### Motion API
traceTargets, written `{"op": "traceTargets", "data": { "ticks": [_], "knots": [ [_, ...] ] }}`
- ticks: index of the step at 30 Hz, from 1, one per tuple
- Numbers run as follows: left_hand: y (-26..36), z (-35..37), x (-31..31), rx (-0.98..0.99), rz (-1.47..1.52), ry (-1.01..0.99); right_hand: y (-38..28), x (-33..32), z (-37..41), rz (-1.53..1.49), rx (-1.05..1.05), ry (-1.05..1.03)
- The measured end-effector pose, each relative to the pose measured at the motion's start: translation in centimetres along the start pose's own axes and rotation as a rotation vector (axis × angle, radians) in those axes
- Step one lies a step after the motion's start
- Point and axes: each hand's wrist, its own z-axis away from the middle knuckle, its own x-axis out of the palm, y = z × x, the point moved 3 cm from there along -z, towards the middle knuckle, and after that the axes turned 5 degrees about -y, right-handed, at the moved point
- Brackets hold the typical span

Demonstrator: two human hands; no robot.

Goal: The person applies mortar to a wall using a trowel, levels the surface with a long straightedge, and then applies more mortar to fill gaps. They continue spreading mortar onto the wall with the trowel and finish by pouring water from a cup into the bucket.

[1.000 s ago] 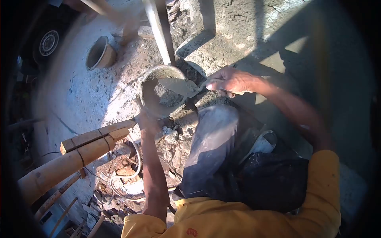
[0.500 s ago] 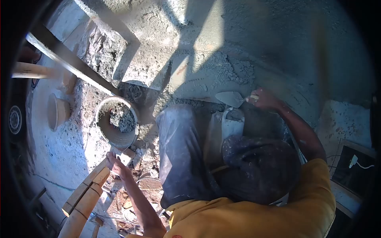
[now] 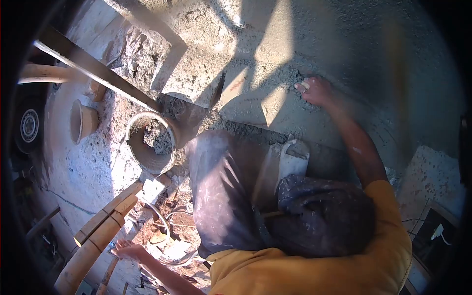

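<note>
The right hand (image 3: 317,92) is out at the far end of its reach, over the rough wet grey mortar surface (image 3: 295,110), its fingers curled closed around a small pale handle-like piece (image 3: 305,86). That piece pokes out on the side of the fist facing away from the wrist; no blade can be made out beyond it, so its full length and long axis cannot be told. The forearm slants up and leftward in the view from the yellow sleeve (image 3: 388,206), which puts the fist ahead of the bent knees, just past the smooth pale patch with reddish marks (image 3: 243,105). The round grey bucket (image 3: 151,161) lies to the left of that fist and a little nearer the body, well apart from it, with the pale patch and the near knee's side of the ground between. Its mouth is turned up toward the head, and clumpy grey mortar (image 3: 160,140) sits inside, toward the right-hand wall. In the view, the left hand (image 3: 129,250) looks the nearer of the two to the bucket, yet it is well short of it, low on the left side. It is loosely open with fingers extended, nothing visible in its hold, beside the tied bamboo poles (image 3: 96,246); whether it touches the thin stick (image 3: 108,275) under its fingertips cannot be told. The long wooden beam (image 3: 101,77) slants down from the upper left, its lower end just beside the bucket's far rim.
</note>
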Motion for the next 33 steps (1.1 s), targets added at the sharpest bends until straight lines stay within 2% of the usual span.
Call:
{"op": "traceTargets", "data": {
  "ticks": [3, 5, 7, 9, 12, 16, 19, 22, 25, 27, 29, 30, 31, 33],
  "knots": [
    [13.1, -1.4, -0.3, 0.558, 0.020, 0.103, -0.6, 1.7, 0.0, 0.042, 0.057, 0.123],
    [19.5, 1.4, 2.0, 0.831, 0.095, 0.090, -1.3, 1.8, 0.6, 0.038, 0.074, 0.151],
    [22.8, 1.9, 3.6, 0.852, 0.229, -0.039, -2.7, 0.0, 2.8, 0.010, 0.084, 0.100],
    [24.0, 6.0, 5.5, 0.860, 0.005, 0.090, -3.6, -1.6, 3.7, -0.025, 0.038, 0.105],
    [24.6, 4.2, 5.1, 0.937, -0.088, -0.121, -6.1, -4.2, 5.3, 0.022, -0.059, 0.160],
    [25.8, -1.3, 3.0, 0.829, -0.077, -0.263, -12.3, -9.4, 8.8, 0.123, -0.179, 0.139],
    [25.5, -2.4, 2.4, 0.724, -0.033, -0.248, -16.4, -9.5, 9.0, 0.148, -0.390, 0.175],
    [25.1, -3.4, 2.3, 0.713, 0.014, -0.204, -21.2, -9.3, 10.1, 0.164, -0.539, 0.132],
    [25.6, -0.9, 3.1, 0.773, 0.044, -0.154, -25.3, -8.3, 11.3, 0.185, -0.775, 0.239],
    [25.5, -0.3, 3.5, 0.773, 0.049, -0.147, -28.2, -8.2, 11.8, 0.255, -0.858, 0.172],
    [25.3, -0.9, 3.8, 0.739, 0.104, -0.180, -31.3, -8.3, 14.1, 0.203, -0.900, 0.153],
    [25.2, -1.5, 3.4, 0.722, 0.118, -0.192, -33.4, -9.5, 16.1, 0.261, -0.835, 0.013],
    [25.0, -2.7, 2.8, 0.692, 0.085, -0.248, -34.8, -9.1, 16.5, 0.259, -0.848, -0.024],
    [25.0, -3.1, 2.2, 0.700, 0.045, -0.215, -36.9, -7.8, 17.1, 0.197, -0.926, -0.057]
  ]
}}
